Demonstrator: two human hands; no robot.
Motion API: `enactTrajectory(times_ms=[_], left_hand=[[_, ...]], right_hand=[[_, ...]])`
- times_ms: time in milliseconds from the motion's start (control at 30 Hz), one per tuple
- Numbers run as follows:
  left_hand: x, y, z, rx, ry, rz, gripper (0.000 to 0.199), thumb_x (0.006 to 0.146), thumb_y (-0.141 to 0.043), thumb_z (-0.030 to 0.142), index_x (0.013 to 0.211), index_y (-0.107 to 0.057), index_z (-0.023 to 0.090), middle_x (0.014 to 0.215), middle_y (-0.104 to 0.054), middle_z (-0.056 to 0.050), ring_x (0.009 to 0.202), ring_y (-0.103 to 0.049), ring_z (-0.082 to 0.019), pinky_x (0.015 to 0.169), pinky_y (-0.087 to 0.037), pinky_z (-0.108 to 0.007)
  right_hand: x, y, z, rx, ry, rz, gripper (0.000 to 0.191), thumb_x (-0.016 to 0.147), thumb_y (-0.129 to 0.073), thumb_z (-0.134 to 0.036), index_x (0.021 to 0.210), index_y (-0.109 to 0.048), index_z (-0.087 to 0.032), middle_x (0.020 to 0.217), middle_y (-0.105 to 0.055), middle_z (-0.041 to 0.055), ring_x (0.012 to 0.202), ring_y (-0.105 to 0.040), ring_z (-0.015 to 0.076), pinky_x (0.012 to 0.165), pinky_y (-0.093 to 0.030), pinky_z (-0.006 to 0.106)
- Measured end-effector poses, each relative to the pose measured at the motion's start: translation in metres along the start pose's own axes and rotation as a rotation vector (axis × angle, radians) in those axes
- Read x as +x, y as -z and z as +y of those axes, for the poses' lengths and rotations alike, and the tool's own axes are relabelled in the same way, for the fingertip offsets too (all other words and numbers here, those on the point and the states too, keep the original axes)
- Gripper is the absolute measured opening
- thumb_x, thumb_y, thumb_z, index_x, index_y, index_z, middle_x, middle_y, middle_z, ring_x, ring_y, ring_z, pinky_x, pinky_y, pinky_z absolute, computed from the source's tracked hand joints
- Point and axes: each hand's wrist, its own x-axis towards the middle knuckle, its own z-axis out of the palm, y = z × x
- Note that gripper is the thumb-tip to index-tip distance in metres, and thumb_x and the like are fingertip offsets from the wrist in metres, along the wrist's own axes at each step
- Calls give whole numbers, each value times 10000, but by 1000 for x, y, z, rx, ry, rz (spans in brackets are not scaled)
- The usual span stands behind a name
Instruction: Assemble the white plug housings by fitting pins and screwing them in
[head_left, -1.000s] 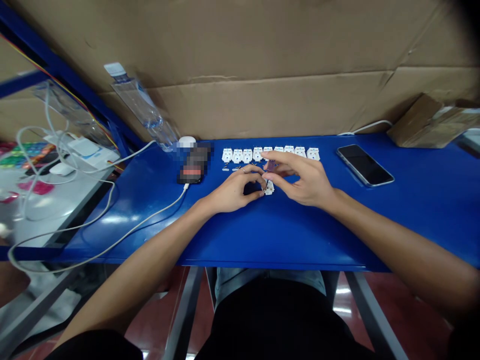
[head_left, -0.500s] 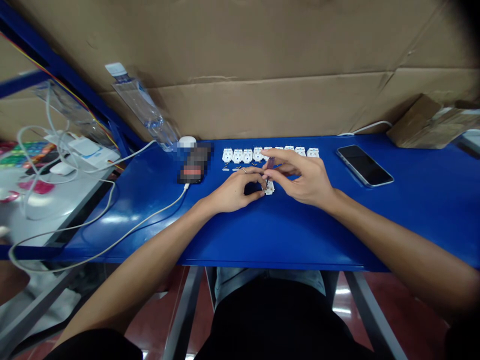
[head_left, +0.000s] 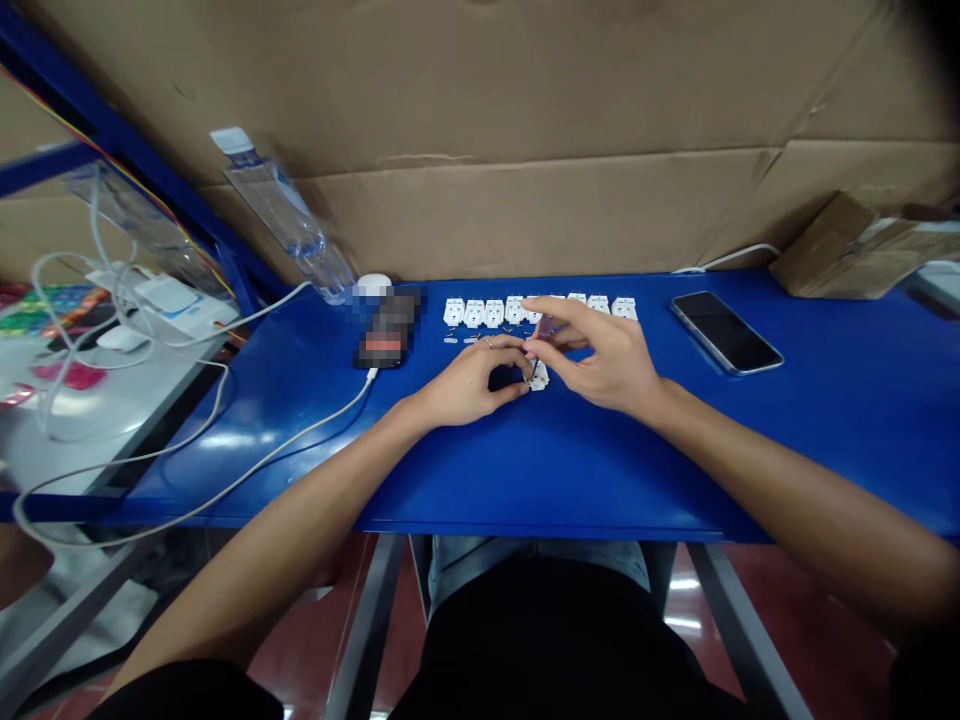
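A thin metal ring [head_left: 489,342] is worn on one finger of the left hand [head_left: 469,382], beside the grip. Below the grip, a black shirt [head_left: 555,640] is seen, with a black sleeve [head_left: 187,695] at lower left. Pale blue denim trousers [head_left: 465,565] are visible just beyond the shirt hem. Forearms are bare.

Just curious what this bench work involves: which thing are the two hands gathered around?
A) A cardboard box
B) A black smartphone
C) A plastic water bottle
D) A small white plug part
D: the left hand and right hand close in on a small white plug part above the blue table.
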Motion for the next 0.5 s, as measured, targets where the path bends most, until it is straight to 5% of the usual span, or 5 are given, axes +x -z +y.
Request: enactTrajectory(times_ms=[133,300,400,500], left_hand=[[0,0,1,-7,7,-15,68,1058,-748,250,1102,-791,221,1349,-796,-107,1294,-738,-301,1188,-556,-530],[0,0,2,3,-4,-6,96,1047,-753,228,1131,-798,221,1346,-788,-103,1295,-734,-292,1201,-552,-525],[0,-1,0,4,4,2,111,1036,-774,244,1141,-803,225,1339,-786,-105,1301,-729,-300,1186,-566,-524],[0,-1,-1,-13,-14,-2,88,1038,-771,237,1121,-796,220,1299,-797,-105,1284,-733,-305,1175,-573,-529]], right_hand=[[2,3,0,43,1,-125,435,1171,-563,-322,1602,-609,-289,1476,-811,87,1267,-848,260,1065,-743,435],[-1,-1,-3,-19,-25,59,317,1086,-770,-367,1397,-746,-315,1184,-880,4,887,-893,204,842,-764,329],[-1,-2,-1,-54,43,48,355,1096,-753,-347,1446,-715,-301,1315,-866,37,893,-889,197,865,-761,338],[1,1,-1,1,49,-110,384,1169,-590,-340,1544,-620,-267,1478,-810,107,1145,-879,239,1000,-750,398]])
